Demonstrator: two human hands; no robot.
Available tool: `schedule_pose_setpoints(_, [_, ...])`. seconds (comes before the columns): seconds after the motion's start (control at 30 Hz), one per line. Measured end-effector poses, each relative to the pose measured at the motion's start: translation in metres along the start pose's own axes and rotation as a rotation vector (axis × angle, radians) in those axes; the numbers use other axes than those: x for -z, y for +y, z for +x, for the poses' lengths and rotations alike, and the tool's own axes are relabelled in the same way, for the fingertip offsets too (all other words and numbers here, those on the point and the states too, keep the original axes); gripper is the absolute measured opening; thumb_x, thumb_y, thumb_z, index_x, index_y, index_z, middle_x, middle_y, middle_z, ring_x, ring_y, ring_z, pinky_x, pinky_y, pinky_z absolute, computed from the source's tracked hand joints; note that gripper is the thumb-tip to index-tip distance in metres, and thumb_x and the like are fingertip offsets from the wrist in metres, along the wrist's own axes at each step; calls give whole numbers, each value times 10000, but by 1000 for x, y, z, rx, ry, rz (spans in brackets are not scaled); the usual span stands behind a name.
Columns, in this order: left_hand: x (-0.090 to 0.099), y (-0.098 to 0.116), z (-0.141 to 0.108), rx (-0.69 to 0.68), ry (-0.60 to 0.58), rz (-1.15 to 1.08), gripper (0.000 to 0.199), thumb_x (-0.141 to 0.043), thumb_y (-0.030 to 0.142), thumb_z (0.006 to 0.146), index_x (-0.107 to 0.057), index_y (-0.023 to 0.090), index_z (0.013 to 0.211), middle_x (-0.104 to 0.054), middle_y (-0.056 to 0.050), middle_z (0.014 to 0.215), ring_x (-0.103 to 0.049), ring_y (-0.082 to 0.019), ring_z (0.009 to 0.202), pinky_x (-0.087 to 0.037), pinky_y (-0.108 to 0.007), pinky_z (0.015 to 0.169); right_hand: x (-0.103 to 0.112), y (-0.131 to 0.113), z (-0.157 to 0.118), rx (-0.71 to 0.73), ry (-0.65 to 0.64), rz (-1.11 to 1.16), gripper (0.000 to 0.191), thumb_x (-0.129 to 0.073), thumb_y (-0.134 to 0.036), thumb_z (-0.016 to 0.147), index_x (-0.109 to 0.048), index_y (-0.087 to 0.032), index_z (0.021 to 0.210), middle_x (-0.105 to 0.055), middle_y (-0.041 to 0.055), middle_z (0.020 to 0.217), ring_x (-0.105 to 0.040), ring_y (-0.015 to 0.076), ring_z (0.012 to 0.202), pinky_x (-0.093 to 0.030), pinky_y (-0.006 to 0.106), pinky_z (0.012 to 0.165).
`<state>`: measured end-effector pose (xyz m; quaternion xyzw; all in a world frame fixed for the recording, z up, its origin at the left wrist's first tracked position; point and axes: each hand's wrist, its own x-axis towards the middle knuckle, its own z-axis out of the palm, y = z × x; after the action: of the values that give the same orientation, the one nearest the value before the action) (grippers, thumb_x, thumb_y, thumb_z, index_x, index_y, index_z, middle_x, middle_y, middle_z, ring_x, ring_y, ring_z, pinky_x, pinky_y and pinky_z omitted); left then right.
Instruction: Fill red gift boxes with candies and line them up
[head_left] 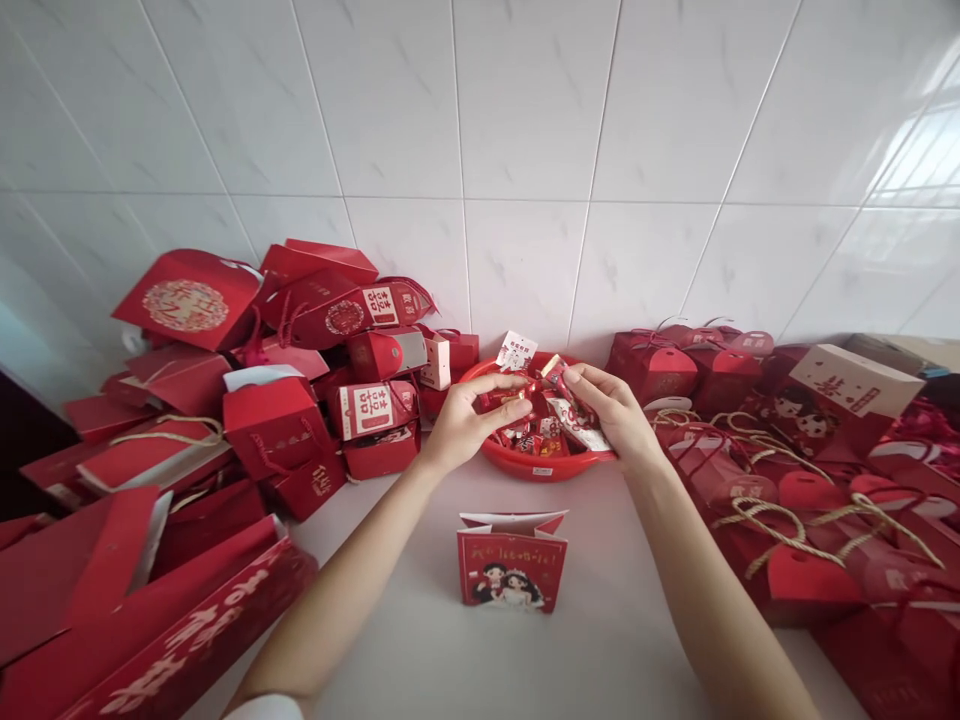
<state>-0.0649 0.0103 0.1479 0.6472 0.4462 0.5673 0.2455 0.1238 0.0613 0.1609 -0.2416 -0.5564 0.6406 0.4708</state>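
Observation:
Both hands are over a round red plastic basin (510, 463) full of wrapped candies (551, 442). My left hand (474, 422) is closed, thumb and fingers pinched on a small shiny red wrapped candy. Between the thumb and fingers of my right hand (616, 412) are wrapped candies (574, 415) in red, gold and white wrappers; their exact number is hard to see. A white printed card (517, 350) sticks up at the basin's back edge. In front of the basin, a small red gift box (512, 575) with a cartoon couple stands upright, its top open.
Left of the basin, red gift boxes (277, 425) lie in a tall, untidy heap. More red boxes (750, 480), several with rope handles, crowd the right side. A white-tiled wall (525, 120) rises behind the pale table (405, 620).

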Motion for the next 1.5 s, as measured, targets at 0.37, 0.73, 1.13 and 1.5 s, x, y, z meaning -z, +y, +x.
schedule_pose_setpoints(0.37, [10, 31, -19, -92, -112, 115, 333, -680, 470, 887, -501, 229, 1031, -650, -19, 1028, -676, -159, 895, -528, -264, 794, -4, -14, -18, 249, 40, -311, 395, -748, -558, 782, -720, -169, 844, -662, 12, 727, -552, 127, 617, -423, 231, 545])
schedule_pose_setpoints(0.73, [34, 50, -26, 64, -738, 549, 93, -588, 183, 871, -644, 200, 798, -667, 32, 762, -604, -140, 691, -411, -232, 654, 24, -45, -33, 379, -53, -575, 317, -709, -493, 855, -743, -178, 866, -650, 17, 705, -559, 140, 609, -413, 237, 529])
schedule_pose_setpoints(1.13, [22, 14, -13, 55, -607, 516, 208, -738, 285, 802, -775, 217, 996, -771, -17, 981, -712, -209, 863, -520, -277, 756, 16, -28, -27, 566, -247, -987, 215, -570, -336, 968, -710, -180, 920, -700, 44, 840, -592, 156, 719, -453, 255, 677])
schedule_pose_setpoints(1.5, [25, 12, -12, 181, -632, 495, 420, -803, 292, 670, -716, 229, 1076, -734, -16, 1065, -705, -194, 783, -520, -251, 670, 15, -25, -25, 562, -454, -1107, 250, -509, -295, 999, -689, -198, 854, -680, 33, 779, -549, 146, 684, -403, 261, 660])
